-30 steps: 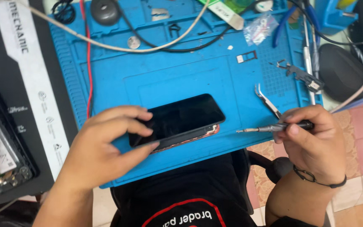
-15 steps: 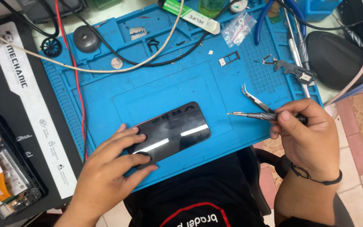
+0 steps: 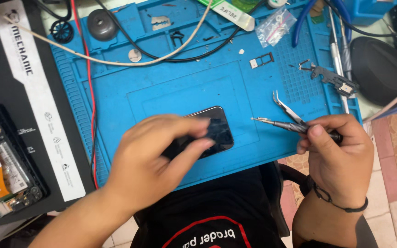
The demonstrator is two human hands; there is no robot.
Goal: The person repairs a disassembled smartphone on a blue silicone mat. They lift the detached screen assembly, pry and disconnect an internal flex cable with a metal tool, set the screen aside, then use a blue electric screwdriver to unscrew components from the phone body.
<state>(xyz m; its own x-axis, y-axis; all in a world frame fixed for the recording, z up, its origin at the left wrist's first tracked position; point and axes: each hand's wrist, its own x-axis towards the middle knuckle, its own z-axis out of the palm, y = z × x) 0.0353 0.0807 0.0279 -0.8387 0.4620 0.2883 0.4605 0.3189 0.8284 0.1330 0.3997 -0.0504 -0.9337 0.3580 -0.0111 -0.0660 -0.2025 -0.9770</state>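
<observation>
We see the left hand (image 3: 157, 160) spread over a black phone (image 3: 212, 131) that lies flat, screen up, on a blue mat (image 3: 161, 87). Its fingers curl loosely over the phone's near end and cover much of it; the hand is blurred, so we cannot tell whether it grips the phone or only presses on it. The phone sits near the mat's front edge, about midway across, and only its far end shows clear of the fingers.

The right hand (image 3: 338, 154) is closed around a slim screwdriver (image 3: 290, 125), thumb on top, with the tip pointing left toward the phone but well apart from it. Bent tweezers (image 3: 286, 108) lie just beside the screwdriver, and we cannot tell whether the hand holds them too. A dark band (image 3: 341, 204) circles the wrist.

Farther back on the mat we note a small card tray (image 3: 262, 60), a clear bag (image 3: 275, 25) of small parts, a dark metal part (image 3: 334, 79), a coin (image 3: 135, 55) and a round black knob (image 3: 102, 24). A cream cable (image 3: 93, 59) and a red wire (image 3: 88, 92) cross the mat. To the left, on a black pad (image 3: 10, 69), lies an opened device (image 3: 3, 170) with orange flex strips.
</observation>
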